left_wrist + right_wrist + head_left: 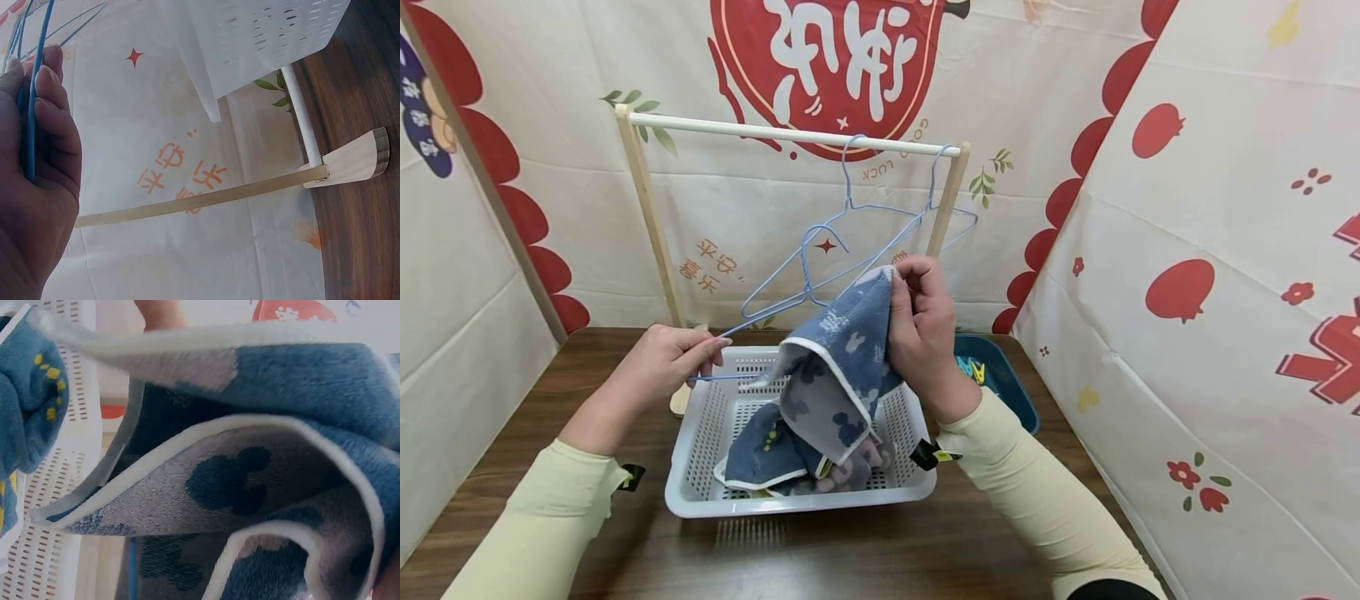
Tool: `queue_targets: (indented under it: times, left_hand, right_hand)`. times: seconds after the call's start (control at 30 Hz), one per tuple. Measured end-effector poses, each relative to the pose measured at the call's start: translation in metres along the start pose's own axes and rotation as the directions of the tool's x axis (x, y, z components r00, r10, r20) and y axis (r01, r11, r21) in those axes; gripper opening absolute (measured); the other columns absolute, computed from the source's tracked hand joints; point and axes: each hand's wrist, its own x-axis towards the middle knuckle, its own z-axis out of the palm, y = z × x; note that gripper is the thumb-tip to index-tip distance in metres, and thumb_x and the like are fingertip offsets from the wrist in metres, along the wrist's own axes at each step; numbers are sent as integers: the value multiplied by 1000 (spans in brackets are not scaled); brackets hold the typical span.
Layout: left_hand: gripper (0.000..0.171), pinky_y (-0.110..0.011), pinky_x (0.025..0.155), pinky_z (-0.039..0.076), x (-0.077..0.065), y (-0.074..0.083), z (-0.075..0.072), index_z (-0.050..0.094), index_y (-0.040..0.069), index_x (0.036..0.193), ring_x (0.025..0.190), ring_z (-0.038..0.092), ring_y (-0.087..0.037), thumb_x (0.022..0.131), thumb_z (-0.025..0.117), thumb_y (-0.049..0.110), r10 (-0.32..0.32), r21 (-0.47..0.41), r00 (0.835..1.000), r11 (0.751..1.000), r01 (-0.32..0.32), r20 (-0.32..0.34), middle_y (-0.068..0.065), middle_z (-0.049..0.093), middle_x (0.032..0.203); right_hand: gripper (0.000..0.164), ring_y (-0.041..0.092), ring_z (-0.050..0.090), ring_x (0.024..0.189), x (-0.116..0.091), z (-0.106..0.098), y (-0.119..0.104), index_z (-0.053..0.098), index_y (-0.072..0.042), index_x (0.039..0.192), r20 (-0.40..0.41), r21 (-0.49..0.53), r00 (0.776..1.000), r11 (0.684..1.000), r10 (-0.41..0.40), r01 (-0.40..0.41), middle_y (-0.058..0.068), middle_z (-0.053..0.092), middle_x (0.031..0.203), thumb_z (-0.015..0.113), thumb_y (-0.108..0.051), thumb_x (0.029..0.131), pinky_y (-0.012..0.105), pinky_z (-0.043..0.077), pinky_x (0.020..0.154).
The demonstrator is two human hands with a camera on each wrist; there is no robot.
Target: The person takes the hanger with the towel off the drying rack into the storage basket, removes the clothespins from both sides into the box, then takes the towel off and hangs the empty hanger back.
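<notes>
My left hand (pixel 658 362) grips one end of a light-blue wire hanger (pixel 33 94), whose hook points up. A small blue-and-grey patterned towel with white edging (pixel 868 333) drapes over the hanger's other end, hiding that part of the wire. At the towel's upper right corner, my right hand (pixel 925 329) pinches the cloth between thumb and fingers. In the right wrist view the towel's folds hang open, showing its grey underside. Below it, a blue cloth with yellow dots (pixel 763 454) and a greyish-pink one (pixel 857 471) lie in a white perforated basket (pixel 805 504).
Behind the basket stands a rack with a white bar (pixel 737 128) and wooden posts (pixel 651 217). Two more blue hangers hang near its right end. A teal tray (pixel 1026 400) with clothespins (pixel 977 372) sits right of the basket on the wooden table (pixel 647 550). Printed cloth walls surround it.
</notes>
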Motion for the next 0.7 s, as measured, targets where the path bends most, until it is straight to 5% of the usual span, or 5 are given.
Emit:
queue_targets:
  times: [0.37,0.7]
  left_hand:
    - [29,-32,57,58,-1,2,-2,76,17,85,63,63,-17,113,68,19,-34,-6,999,999,34,12,4,65,70]
    - [28,-31,57,58,-1,2,-2,76,17,85,63,63,-17,112,69,18,-28,5,1000,1000,28,8,4,65,70]
  right_hand:
    - [33,13,62,80,5,-2,-13,44,16,119,-65,164,996,985,61,-49,-1,61,101,54,-15,118,22,53,72]
    - [12,13,63,79,-5,-8,-10,50,17,117,-3,52,996,994,92,-92,14,64,100,51,6,112,22,54,71]
